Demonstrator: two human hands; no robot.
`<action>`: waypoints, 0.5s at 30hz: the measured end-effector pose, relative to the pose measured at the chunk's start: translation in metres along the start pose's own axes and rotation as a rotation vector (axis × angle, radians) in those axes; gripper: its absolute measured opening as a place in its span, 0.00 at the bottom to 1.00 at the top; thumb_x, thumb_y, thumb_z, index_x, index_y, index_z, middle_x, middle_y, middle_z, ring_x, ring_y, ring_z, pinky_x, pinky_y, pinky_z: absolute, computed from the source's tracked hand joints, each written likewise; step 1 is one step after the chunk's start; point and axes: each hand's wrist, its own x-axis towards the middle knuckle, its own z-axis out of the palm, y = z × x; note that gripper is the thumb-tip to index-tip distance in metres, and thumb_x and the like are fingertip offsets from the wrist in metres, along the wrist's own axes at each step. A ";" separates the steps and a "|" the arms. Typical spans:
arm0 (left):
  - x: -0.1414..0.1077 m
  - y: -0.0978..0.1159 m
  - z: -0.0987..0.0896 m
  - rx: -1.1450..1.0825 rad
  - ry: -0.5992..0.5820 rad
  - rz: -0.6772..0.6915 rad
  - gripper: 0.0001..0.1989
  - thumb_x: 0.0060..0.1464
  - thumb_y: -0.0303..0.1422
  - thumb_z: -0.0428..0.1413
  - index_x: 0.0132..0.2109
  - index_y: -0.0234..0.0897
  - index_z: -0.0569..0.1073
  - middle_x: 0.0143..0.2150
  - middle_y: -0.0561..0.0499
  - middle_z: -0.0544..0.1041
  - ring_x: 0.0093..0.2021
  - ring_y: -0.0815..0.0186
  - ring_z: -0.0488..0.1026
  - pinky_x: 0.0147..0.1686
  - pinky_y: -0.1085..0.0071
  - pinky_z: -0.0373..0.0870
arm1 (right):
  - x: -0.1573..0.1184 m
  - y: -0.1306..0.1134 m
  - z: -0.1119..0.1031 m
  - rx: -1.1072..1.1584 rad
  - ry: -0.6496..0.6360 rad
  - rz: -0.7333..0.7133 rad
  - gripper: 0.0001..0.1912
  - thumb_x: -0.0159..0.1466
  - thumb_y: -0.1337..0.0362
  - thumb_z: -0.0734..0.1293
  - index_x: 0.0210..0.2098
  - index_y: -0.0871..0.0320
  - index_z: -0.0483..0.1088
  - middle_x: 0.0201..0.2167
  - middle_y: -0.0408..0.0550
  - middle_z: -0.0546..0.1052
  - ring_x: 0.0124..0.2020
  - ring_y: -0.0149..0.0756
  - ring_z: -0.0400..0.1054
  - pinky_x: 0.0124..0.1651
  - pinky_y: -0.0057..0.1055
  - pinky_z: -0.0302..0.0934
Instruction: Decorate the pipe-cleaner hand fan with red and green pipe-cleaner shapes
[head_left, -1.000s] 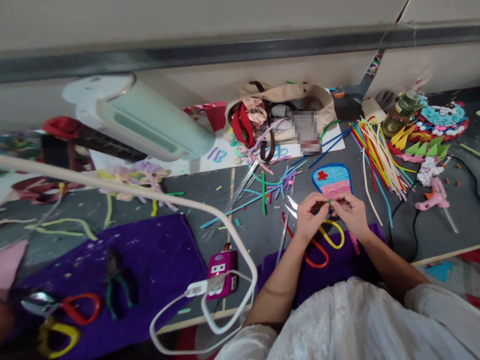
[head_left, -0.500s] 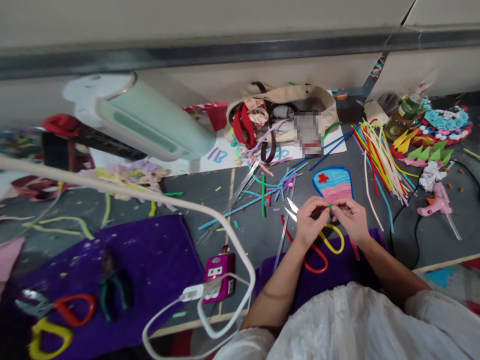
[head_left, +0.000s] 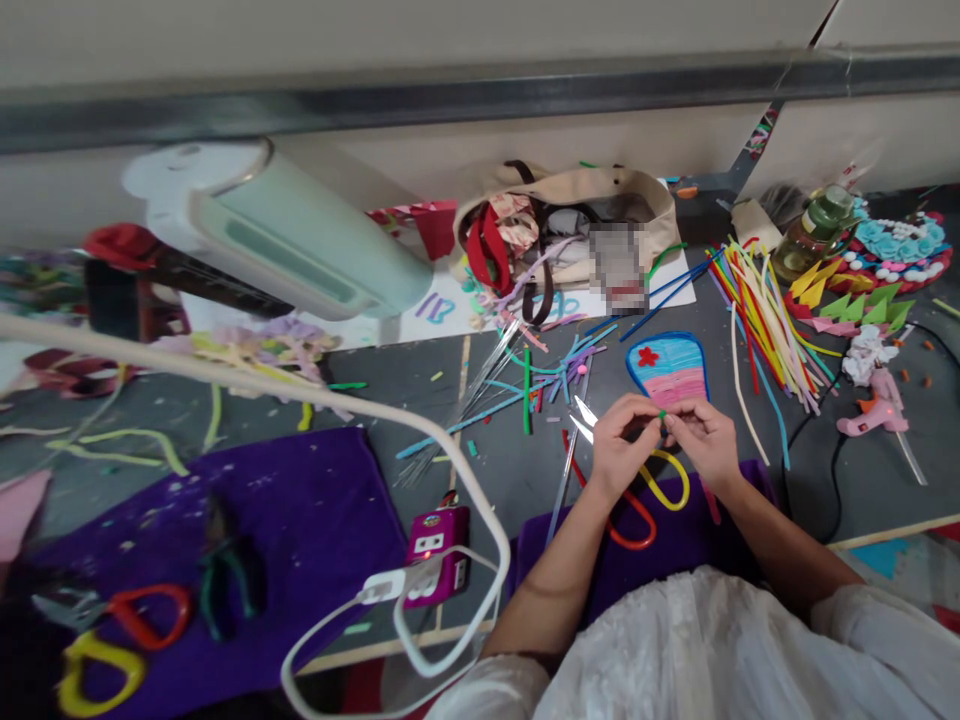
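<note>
Between the fingertips of both hands is a small green piece of pipe cleaner (head_left: 663, 414), mostly covered by the fingers. My left hand (head_left: 621, 440) and my right hand (head_left: 703, 438) pinch it from either side. Just beyond them lies a flat blue-and-pink pipe-cleaner shape (head_left: 671, 365) with a dark blue rim and a small red flower (head_left: 646, 356); its lower part is hidden by the hands. Beneath my left hand and forearm are scissors with one red and one yellow handle (head_left: 679, 478), their blades showing on the left.
Loose pipe cleaners (head_left: 765, 325) lie at the right, near a pink glue gun (head_left: 874, 410) and a glass bottle (head_left: 814, 230). A cloth bag (head_left: 656, 200) stands behind. At left are a purple power strip (head_left: 450, 560), its white cable, pliers (head_left: 229, 570) and a purple cloth (head_left: 315, 510).
Both hands stay in almost the same place, still pinching the green piece. The fingers have shifted only very slightly, and the view has moved a little.
</note>
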 end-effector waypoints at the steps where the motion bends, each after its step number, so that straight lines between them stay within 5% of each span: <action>1: 0.000 0.000 0.000 -0.001 0.002 0.001 0.03 0.56 0.30 0.59 0.34 0.36 0.76 0.34 0.48 0.76 0.35 0.67 0.74 0.34 0.72 0.71 | 0.000 0.000 0.000 0.005 -0.002 -0.002 0.13 0.57 0.53 0.72 0.32 0.56 0.73 0.26 0.42 0.76 0.21 0.28 0.71 0.25 0.25 0.70; 15: 0.000 0.002 -0.001 -0.013 0.006 -0.007 0.02 0.56 0.29 0.59 0.34 0.36 0.76 0.34 0.48 0.76 0.35 0.67 0.74 0.34 0.72 0.71 | -0.001 0.000 0.001 0.015 -0.002 -0.012 0.14 0.57 0.52 0.72 0.32 0.56 0.73 0.26 0.42 0.75 0.20 0.27 0.71 0.25 0.25 0.70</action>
